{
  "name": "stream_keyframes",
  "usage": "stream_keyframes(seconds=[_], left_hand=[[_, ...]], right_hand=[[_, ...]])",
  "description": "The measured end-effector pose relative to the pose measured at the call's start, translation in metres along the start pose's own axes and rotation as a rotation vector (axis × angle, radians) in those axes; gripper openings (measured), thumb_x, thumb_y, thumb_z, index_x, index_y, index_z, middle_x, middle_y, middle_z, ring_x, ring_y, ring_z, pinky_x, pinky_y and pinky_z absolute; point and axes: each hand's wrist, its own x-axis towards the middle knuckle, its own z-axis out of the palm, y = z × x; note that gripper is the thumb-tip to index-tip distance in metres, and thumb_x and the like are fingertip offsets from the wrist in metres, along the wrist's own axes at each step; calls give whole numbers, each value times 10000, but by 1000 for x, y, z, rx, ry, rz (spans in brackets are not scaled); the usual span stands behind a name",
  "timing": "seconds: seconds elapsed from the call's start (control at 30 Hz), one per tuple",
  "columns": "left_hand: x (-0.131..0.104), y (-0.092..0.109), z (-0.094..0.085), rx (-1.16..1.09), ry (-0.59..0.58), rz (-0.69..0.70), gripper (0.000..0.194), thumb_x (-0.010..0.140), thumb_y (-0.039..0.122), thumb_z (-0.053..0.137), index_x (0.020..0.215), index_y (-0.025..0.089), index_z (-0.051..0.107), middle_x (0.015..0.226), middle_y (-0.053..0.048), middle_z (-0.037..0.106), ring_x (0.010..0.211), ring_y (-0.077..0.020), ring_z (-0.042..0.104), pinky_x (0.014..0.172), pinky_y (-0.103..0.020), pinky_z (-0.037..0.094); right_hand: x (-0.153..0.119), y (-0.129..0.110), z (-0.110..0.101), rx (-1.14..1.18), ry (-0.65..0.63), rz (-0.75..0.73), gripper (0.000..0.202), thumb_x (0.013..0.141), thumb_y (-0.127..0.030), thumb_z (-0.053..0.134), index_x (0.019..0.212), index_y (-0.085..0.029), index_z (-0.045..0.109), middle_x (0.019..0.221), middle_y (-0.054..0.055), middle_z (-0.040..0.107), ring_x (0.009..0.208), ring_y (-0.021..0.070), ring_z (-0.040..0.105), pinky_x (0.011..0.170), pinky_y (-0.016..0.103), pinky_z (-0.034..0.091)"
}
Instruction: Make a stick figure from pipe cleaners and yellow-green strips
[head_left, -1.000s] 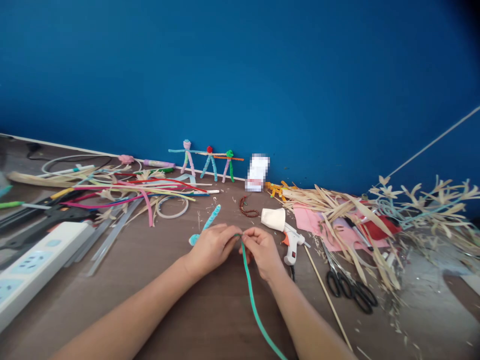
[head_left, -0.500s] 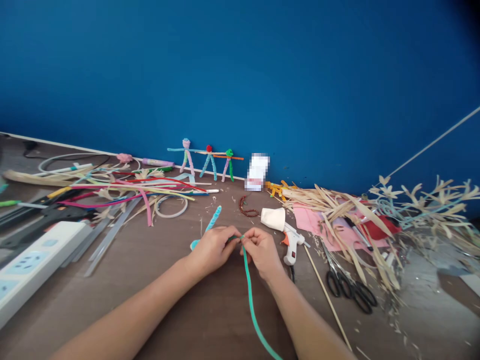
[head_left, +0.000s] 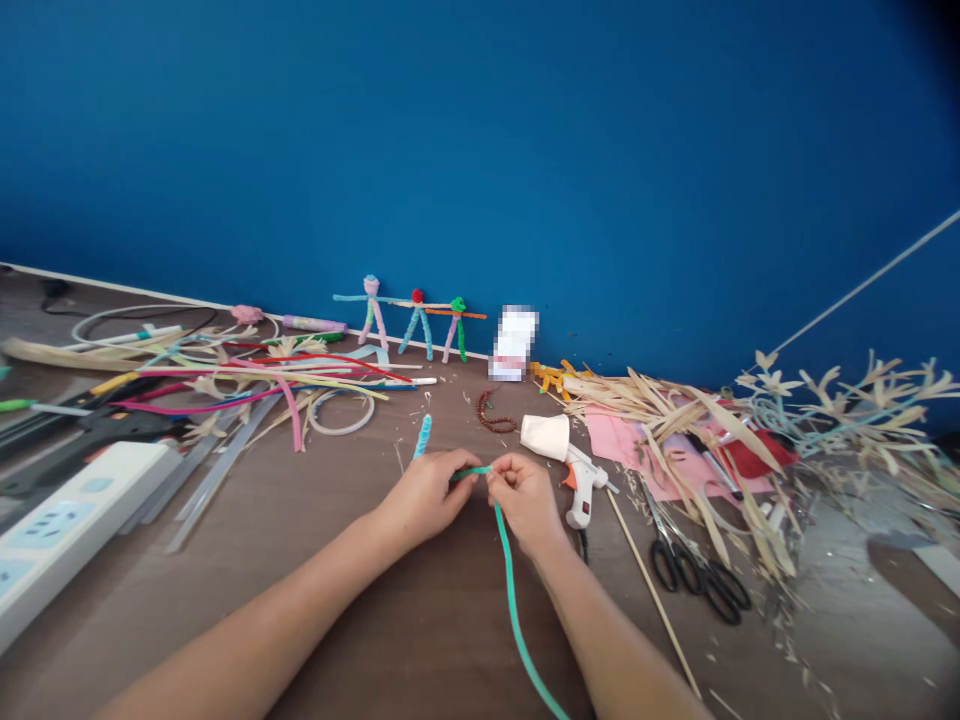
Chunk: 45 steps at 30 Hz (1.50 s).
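Observation:
My left hand (head_left: 426, 500) is closed, with thumb and fingers pinched together. From behind it pokes a light-blue coiled pipe cleaner piece (head_left: 424, 436), mostly hidden by the hand. A green pipe cleaner (head_left: 512, 590) runs from the left fingertips across a short gap to my right hand (head_left: 525, 500). Thumb and index finger of the right hand pinch that strand, and its long tail hangs in a curve toward the front edge of the view. Three pipe cleaner figures (head_left: 418, 325) stand in a row against the blue wall.
Right of my hands lie a white glue gun (head_left: 585, 490), a paper cup (head_left: 546, 437), scissors (head_left: 697, 575), a thin stick (head_left: 656, 600) and dried husk strips (head_left: 637, 400). A bead string (head_left: 491, 415) lies behind. At left are a power strip (head_left: 75, 530) and coloured pipe cleaners (head_left: 225, 375).
My hands have moved slightly apart, so a short stretch of green strand shows between them. The blue coiled piece has tilted more upright, and its lower-left end is now hidden.

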Motion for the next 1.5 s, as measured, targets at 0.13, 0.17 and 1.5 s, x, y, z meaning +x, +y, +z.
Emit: stream_keyframes(seconds=[0.13, 0.17, 1.5], left_hand=[[1, -2, -1, 9, 10, 3, 196, 782, 190, 415, 860, 198, 595, 793, -10, 649, 741, -145, 584, 663, -247, 416], [1, -2, -1, 2, 15, -2, 197, 783, 197, 417, 867, 199, 596, 805, -10, 652, 750, -145, 585, 668, -246, 415], [2, -10, 3, -73, 112, -146, 177, 720, 261, 449, 729, 175, 604, 641, 20, 620, 595, -110, 529, 559, -222, 391]], right_hand=[[2, 4, 1, 60, -46, 35, 80, 661, -233, 509, 676, -155, 496, 460, -64, 481, 356, 50, 399, 362, 163, 309], [2, 4, 1, 72, -54, 41, 85, 662, -237, 509, 687, -157, 494, 466, -66, 481, 350, 50, 402, 355, 164, 311], [-5, 1, -1, -277, -91, -153, 123, 729, -277, 487, 800, -186, 530, 619, -29, 550, 446, 84, 525, 409, 180, 359]])
